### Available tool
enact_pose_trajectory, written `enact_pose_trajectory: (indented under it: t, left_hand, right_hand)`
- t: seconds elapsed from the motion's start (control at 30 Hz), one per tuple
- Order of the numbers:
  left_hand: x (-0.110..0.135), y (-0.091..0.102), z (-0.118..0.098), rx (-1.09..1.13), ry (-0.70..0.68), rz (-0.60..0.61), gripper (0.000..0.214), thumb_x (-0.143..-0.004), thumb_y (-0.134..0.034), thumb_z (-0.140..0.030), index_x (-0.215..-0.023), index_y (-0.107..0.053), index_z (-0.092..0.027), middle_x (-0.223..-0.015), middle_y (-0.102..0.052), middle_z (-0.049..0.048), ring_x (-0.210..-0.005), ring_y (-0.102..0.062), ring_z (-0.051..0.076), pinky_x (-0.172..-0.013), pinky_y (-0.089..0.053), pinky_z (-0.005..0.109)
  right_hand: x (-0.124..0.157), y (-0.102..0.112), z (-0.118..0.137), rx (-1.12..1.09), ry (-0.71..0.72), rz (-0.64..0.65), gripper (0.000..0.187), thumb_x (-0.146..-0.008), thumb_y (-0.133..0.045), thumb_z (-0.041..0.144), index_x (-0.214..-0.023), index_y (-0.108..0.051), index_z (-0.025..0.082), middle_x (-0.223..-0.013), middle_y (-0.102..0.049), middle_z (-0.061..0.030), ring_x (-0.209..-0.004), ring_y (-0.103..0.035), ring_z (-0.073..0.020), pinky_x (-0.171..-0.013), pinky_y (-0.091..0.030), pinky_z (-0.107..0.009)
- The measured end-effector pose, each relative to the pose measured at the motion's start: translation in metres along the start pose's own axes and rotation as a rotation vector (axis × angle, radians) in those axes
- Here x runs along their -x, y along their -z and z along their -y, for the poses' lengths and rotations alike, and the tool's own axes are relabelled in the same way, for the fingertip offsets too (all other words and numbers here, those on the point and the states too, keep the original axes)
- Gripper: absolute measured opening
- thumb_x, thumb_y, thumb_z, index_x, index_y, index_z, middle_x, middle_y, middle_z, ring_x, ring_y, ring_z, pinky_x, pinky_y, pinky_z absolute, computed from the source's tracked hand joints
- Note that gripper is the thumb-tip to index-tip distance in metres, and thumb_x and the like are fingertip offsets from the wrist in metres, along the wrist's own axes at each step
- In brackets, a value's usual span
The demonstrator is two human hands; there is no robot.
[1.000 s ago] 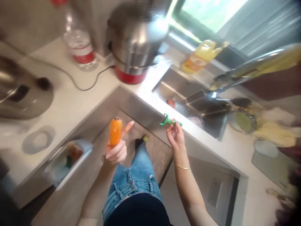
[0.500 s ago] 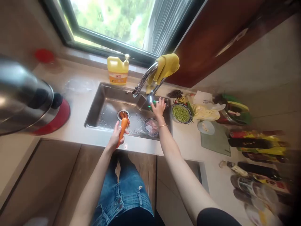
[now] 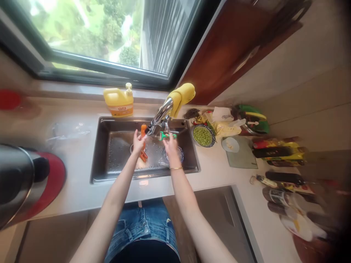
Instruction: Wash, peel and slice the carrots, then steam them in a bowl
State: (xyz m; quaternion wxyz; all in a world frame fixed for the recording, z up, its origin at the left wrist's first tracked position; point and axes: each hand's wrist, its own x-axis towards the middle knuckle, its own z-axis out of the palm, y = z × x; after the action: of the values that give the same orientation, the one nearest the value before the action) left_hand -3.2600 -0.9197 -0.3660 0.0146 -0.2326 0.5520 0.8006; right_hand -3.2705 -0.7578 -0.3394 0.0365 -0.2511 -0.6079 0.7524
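Observation:
My left hand [image 3: 139, 144] is closed around an orange carrot [image 3: 143, 128], whose top end shows above the fingers beside the faucet spout [image 3: 157, 118]. My right hand [image 3: 171, 147] grips a green peeler [image 3: 166, 136], held out over the sink toward the carrot side. Below my left hand, smaller carrots [image 3: 143, 157] lie by the drain in the wet steel sink [image 3: 117, 164]. A patterned bowl [image 3: 181, 153] sits in the sink under my right hand, which partly hides it and its contents.
A yellow soap jug [image 3: 119, 103] stands behind the sink. Over the faucet hangs a yellow cloth [image 3: 183, 96]. Right of the sink are a bowl of green beans [image 3: 203, 135], plastic bags, a white plate [image 3: 230, 144] and several bottles. A metal appliance [image 3: 16, 182] is at left.
My left hand has carried the carrot forward over the sink, near the spout. My right hand has come back from the faucet base with the green peeler. The view has shifted too.

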Motion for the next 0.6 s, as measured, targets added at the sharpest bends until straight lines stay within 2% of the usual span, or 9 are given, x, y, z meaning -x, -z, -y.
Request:
enact_pose_trajectory:
  t: [0.03, 0.1, 0.2, 0.27, 0.37, 0.43, 0.6]
  left_hand:
    - [-0.003, 0.003, 0.0, 0.005, 0.01, -0.013, 0.099, -0.073, -0.083, -0.023, -0.154, -0.027, -0.014, -0.119, -0.071, 0.0193, -0.105, -0.07, 0.023, -0.093, -0.052, 0.034]
    - [-0.006, 0.013, 0.001, 0.001, 0.022, -0.05, 0.095, -0.07, -0.084, -0.02, -0.15, -0.032, -0.015, -0.118, -0.071, 0.0195, -0.104, -0.071, 0.024, -0.092, -0.053, 0.035]
    - [-0.003, 0.037, 0.005, -0.038, 0.042, -0.145, 0.084, -0.073, -0.08, -0.016, -0.145, -0.036, -0.015, -0.12, -0.069, 0.0196, -0.106, -0.071, 0.024, -0.091, -0.055, 0.035]
    - [0.002, 0.055, 0.007, -0.067, 0.046, -0.222, 0.075, -0.075, -0.077, -0.013, -0.141, -0.04, -0.014, -0.12, -0.069, 0.0198, -0.106, -0.07, 0.024, -0.092, -0.055, 0.035]
    - [0.008, 0.077, 0.008, -0.104, 0.015, -0.307, 0.068, -0.074, -0.076, -0.009, -0.133, -0.044, -0.014, -0.117, -0.07, 0.018, -0.106, -0.07, 0.023, -0.097, -0.052, 0.037]
    - [0.011, 0.084, 0.008, -0.114, 0.008, -0.324, 0.067, -0.072, -0.077, -0.009, -0.131, -0.046, -0.015, -0.115, -0.071, 0.0161, -0.105, -0.07, 0.023, -0.099, -0.051, 0.038]
    - [0.011, 0.083, 0.008, -0.061, 0.081, -0.303, 0.065, -0.073, -0.077, -0.012, -0.13, -0.046, -0.017, -0.108, -0.072, 0.013, -0.102, -0.071, 0.022, -0.097, -0.052, 0.039]
  right_hand:
    - [0.009, -0.013, -0.009, -0.123, -0.132, 0.002, 0.019, -0.085, -0.057, 0.042, -0.08, -0.05, 0.024, -0.081, -0.068, 0.0011, -0.084, -0.068, -0.0147, -0.088, -0.056, -0.031]
    - [0.023, -0.037, -0.026, -0.211, -0.28, 0.008, 0.013, -0.083, -0.061, 0.032, -0.079, -0.051, 0.024, -0.077, -0.067, 0.0011, -0.08, -0.069, -0.0142, -0.086, -0.057, -0.031]
    - [0.034, -0.067, -0.046, -0.244, -0.407, 0.041, 0.012, -0.078, -0.064, 0.016, -0.076, -0.053, 0.022, -0.073, -0.067, 0.0027, -0.075, -0.068, -0.0124, -0.085, -0.058, -0.028]
    - [0.035, -0.078, -0.056, -0.258, -0.478, 0.058, 0.016, -0.075, -0.065, 0.01, -0.075, -0.054, 0.021, -0.072, -0.066, 0.0041, -0.074, -0.068, -0.0116, -0.086, -0.058, -0.026]
    - [0.032, -0.086, -0.065, -0.229, -0.551, 0.049, 0.018, -0.074, -0.066, 0.008, -0.075, -0.054, 0.021, -0.072, -0.068, 0.0035, -0.076, -0.069, -0.0126, -0.086, -0.059, -0.027]
    - [0.028, -0.088, -0.068, -0.195, -0.578, 0.03, 0.017, -0.074, -0.067, 0.009, -0.075, -0.055, 0.021, -0.072, -0.069, 0.0028, -0.076, -0.069, -0.0132, -0.084, -0.06, -0.027]
    - [0.02, -0.088, -0.073, -0.133, -0.586, 0.02, 0.017, -0.069, -0.069, 0.007, -0.076, -0.058, 0.019, -0.073, -0.071, 0.0015, -0.073, -0.069, -0.0131, -0.075, -0.061, -0.025]
